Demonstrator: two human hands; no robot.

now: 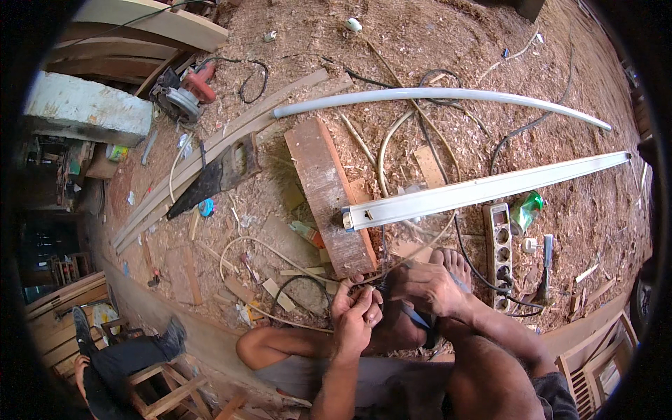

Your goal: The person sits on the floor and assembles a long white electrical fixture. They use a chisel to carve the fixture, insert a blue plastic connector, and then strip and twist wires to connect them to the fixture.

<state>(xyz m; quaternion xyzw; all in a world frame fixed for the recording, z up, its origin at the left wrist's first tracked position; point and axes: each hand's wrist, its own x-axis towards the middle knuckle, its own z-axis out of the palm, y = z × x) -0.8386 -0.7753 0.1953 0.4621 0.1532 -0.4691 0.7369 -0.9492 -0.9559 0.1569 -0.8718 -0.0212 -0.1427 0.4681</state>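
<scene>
My left hand (355, 311) is closed in a pinch on a thin pale cable (290, 264) just below the wood block's near end. My right hand (427, 288) is curled close beside it, fingers bent down; what it grips, if anything, is hidden. A reddish-brown wood block (325, 196) lies in front of my hands. Across it rests one end of a long white tube-light fixture (490, 189), its other end reaching far right. Farther off, a white fluorescent tube (434, 94) lies on the ground.
Wood shavings cover the ground. A handsaw (217, 175) and a red circular saw (185, 91) lie on the left. At right are a power strip (499, 252), a green can (526, 212) and a chisel (546, 269). Another person's legs (133, 357) show lower left.
</scene>
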